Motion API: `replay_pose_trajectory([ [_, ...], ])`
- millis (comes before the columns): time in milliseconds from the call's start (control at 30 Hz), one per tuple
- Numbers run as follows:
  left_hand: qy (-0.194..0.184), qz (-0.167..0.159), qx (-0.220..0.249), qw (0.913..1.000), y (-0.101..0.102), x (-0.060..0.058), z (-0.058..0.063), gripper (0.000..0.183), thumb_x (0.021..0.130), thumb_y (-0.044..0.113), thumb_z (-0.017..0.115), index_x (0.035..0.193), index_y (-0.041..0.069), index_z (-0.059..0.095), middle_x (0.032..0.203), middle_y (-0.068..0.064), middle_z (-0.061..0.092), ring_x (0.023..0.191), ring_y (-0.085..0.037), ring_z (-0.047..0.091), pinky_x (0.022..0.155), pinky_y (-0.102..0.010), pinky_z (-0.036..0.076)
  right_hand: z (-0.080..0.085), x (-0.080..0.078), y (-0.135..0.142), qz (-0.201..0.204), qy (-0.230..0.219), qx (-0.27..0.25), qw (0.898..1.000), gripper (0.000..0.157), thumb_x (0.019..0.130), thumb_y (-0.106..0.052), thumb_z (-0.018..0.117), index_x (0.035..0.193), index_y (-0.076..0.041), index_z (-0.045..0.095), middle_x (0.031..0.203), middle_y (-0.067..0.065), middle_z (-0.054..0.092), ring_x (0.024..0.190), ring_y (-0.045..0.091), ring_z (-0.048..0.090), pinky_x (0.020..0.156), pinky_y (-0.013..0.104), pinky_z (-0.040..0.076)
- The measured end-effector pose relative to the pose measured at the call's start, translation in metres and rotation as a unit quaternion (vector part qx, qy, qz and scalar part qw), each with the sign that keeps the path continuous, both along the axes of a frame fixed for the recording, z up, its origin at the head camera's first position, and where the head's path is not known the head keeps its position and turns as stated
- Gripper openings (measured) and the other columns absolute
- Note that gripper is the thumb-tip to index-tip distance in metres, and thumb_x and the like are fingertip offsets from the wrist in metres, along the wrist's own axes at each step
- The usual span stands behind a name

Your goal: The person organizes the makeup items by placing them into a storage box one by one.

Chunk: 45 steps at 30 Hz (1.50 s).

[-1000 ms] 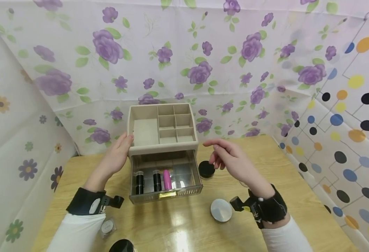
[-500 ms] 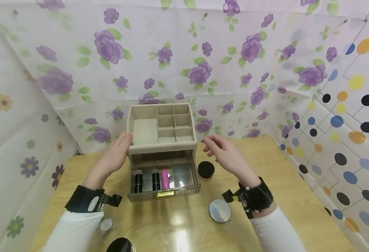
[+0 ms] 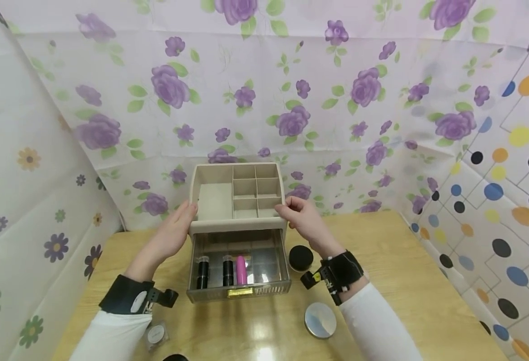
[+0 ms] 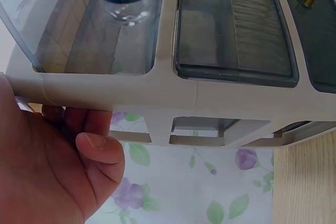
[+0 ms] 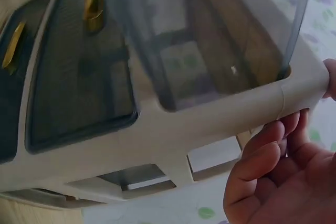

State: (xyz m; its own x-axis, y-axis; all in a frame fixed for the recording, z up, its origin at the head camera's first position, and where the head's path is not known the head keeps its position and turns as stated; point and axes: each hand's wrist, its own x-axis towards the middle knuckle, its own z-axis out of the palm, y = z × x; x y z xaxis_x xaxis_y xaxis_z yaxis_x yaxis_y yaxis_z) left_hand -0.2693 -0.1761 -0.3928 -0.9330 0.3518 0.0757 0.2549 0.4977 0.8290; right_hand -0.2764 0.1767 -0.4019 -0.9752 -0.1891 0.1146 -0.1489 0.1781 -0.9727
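Box (image 3: 238, 224) at table (image 3: 399, 271)'s back edge, a bit L of mid, both hands on it. L grip (image 3: 169, 233) on box's L side, nr top front corner: fingers bent behind the side bar per L wrist view, thumb side by the top edge, so part closed w/ box in hold. R grip (image 3: 307, 223) at R top front corner: thumb on rim, other fingers curled in under it, nearly closed, pinching box.

Top drawer (image 3: 266, 290) pulled out twd table's front edge. In it, L to R: black tube (image 3: 203, 273), 2nd black tube (image 3: 227, 271), pink tube (image 3: 241, 271) just beside the 2nd. Below, per wrist views, two dark drawers w/ gold handles (image 5: 94, 11), both pushed in.

Black jar (image 3: 301, 258) on table just R of drawer, nr R grip. Silver tin (image 3: 320, 321) fwd of that, twd table's front edge. White-lidded pot (image 3: 156, 334) nr table's front L corner, approx. by L sleeve (image 3: 111, 336); black round item (image 3: 176, 358) R of it, mostly cut off by frame. Floral cloth (image 3: 255, 120) hangs behind table's back edge.
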Motion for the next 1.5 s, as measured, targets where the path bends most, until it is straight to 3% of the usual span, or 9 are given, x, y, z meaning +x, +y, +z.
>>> replay_pose_trajectory([
  [233,-0.006,0.007,-0.004,0.9999,-0.002,0.006,0.002,0.078,0.117,0.053,0.022,0.167,-0.006,0.017,0.169,-0.032,0.024,0.158,-0.049,0.018,0.124,-0.067,0.017,-0.013,-0.001,-0.005,0.005,-0.003,-0.063,0.998,0.028,0.107,-0.027,0.068,0.085,-0.015,0.056,0.081,-0.003,0.044,0.077,0.016,0.042,0.07,0.031,0.04],
  [300,0.0,0.009,-0.011,0.9999,-0.001,0.006,0.004,0.076,0.117,0.053,0.024,0.165,-0.006,0.025,0.164,-0.034,0.033,0.153,-0.05,0.03,0.121,-0.065,0.027,-0.013,-0.002,-0.004,0.003,-0.007,-0.073,0.997,0.028,0.107,-0.026,0.067,0.084,-0.015,0.056,0.082,-0.004,0.044,0.078,0.017,0.042,0.069,0.03,0.039],
  [400,0.022,0.017,-0.026,0.9993,-0.001,0.006,0.005,0.065,0.118,0.051,0.025,0.147,-0.004,0.046,0.133,-0.031,0.059,0.124,-0.045,0.058,0.1,-0.057,0.049,-0.013,-0.002,-0.003,0.0,-0.013,-0.084,0.996,0.028,0.107,-0.027,0.067,0.085,-0.015,0.055,0.083,-0.004,0.044,0.078,0.017,0.041,0.069,0.03,0.038],
  [500,0.053,0.032,-0.029,0.9976,-0.009,0.01,0.002,0.047,0.119,0.044,0.029,0.12,0.003,0.051,0.097,-0.016,0.06,0.091,-0.032,0.062,0.077,-0.043,0.049,-0.012,-0.001,-0.004,-0.003,-0.021,-0.091,0.996,0.028,0.107,-0.028,0.068,0.087,-0.014,0.054,0.085,-0.003,0.047,0.08,0.016,0.047,0.071,0.03,0.042],
  [667,0.082,0.055,-0.036,0.9944,-0.044,0.034,-0.016,0.035,0.119,0.032,0.036,0.122,0.001,0.053,0.099,-0.012,0.059,0.094,-0.027,0.062,0.081,-0.037,0.052,-0.012,0.001,-0.006,-0.001,-0.023,-0.107,0.994,0.028,0.108,-0.029,0.067,0.091,-0.012,0.053,0.091,0.001,0.05,0.088,0.018,0.058,0.077,0.033,0.052],
  [800,0.088,0.069,-0.057,0.9921,-0.083,0.059,-0.036,0.023,0.117,0.02,0.046,0.113,0.002,0.059,0.094,-0.007,0.06,0.086,-0.02,0.06,0.071,-0.032,0.052,-0.014,0.002,-0.008,0.0,-0.019,-0.113,0.993,0.029,0.108,-0.031,0.066,0.093,-0.011,0.052,0.091,0.002,0.047,0.088,0.019,0.056,0.078,0.034,0.052],
  [1000,0.036,0.115,-0.108,0.9869,-0.13,0.098,-0.06,0.022,0.115,0.017,0.052,0.105,0.004,0.065,0.089,-0.002,0.063,0.079,-0.011,0.058,0.066,-0.029,0.051,-0.017,0.002,-0.012,-0.006,-0.018,-0.13,0.991,0.028,0.108,-0.029,0.067,0.092,-0.011,0.052,0.084,0.0,0.042,0.081,0.015,0.052,0.072,0.03,0.049],
  [1233,0.017,0.147,-0.14,0.9791,-0.149,0.126,-0.081,0.019,0.113,0.019,0.057,0.111,0.003,0.068,0.098,-0.003,0.068,0.087,-0.011,0.062,0.076,-0.029,0.053,-0.016,0.001,-0.01,-0.015,-0.003,-0.134,0.991,0.024,0.108,-0.025,0.066,0.092,-0.012,0.054,0.081,-0.001,0.045,0.074,0.012,0.049,0.067,0.027,0.048],
  [1500,0.016,0.185,-0.16,0.9694,-0.169,0.154,-0.088,0.013,0.108,0.016,0.065,0.112,0.004,0.069,0.102,-0.004,0.07,0.089,-0.003,0.06,0.079,-0.028,0.053,-0.021,-0.002,-0.021,-0.028,-0.006,-0.143,0.989,0.024,0.108,-0.025,0.066,0.092,-0.011,0.055,0.083,0.0,0.05,0.077,0.014,0.056,0.069,0.028,0.05],
])
